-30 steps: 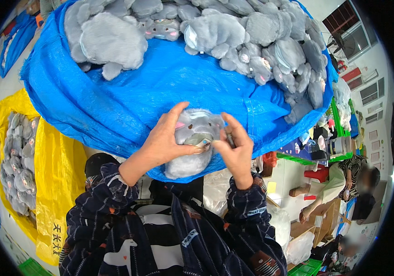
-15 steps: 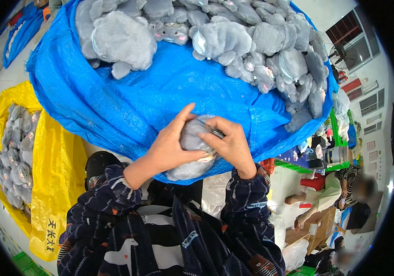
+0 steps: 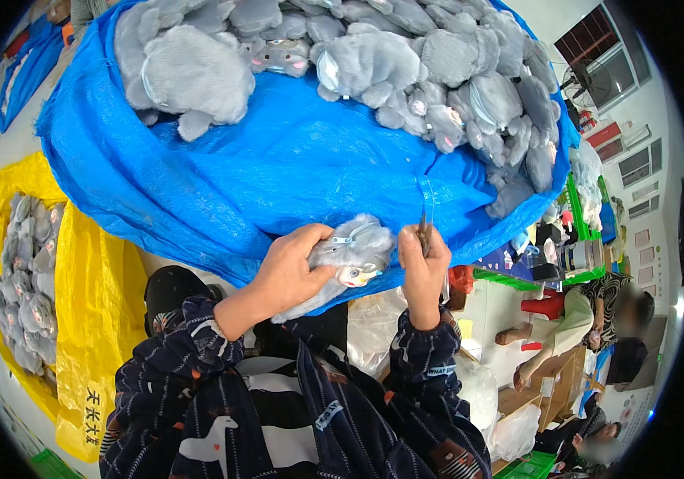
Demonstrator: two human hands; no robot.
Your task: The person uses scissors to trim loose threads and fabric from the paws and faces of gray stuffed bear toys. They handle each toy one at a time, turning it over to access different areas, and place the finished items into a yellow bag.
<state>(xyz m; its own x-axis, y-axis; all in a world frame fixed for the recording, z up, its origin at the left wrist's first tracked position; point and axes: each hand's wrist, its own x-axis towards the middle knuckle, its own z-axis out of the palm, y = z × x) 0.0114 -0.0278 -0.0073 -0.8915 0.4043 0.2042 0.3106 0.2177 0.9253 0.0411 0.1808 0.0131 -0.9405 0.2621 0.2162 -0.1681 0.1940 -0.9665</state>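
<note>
My left hand (image 3: 284, 271) is closed on a grey plush toy (image 3: 371, 238), its thumb and fingers pressing into the fur near the edge of the blue sheet. A zipper pull (image 3: 342, 240) shows on the toy's upper side, and part of its printed face, with one eye, is turned up on the right. Apart from the toy, my right hand (image 3: 424, 271) grips small metal thread snips (image 3: 425, 227) with the narrow blades pointing up. Most of the snips' handle is hidden in the fingers.
A large blue woven sheet (image 3: 278, 168) holds a heap of grey plush toys (image 3: 198, 72) at its far side. To the left stands a yellow bag (image 3: 106, 303) with more grey toys inside. Green crates (image 3: 589, 215), cardboard boxes (image 3: 561, 383) and a seated person (image 3: 597, 311) are at the right.
My right hand has drawn away from the toy to the right, with the snips now upright. The toy has turned in my left hand, bringing its zipper pull and face into sight.
</note>
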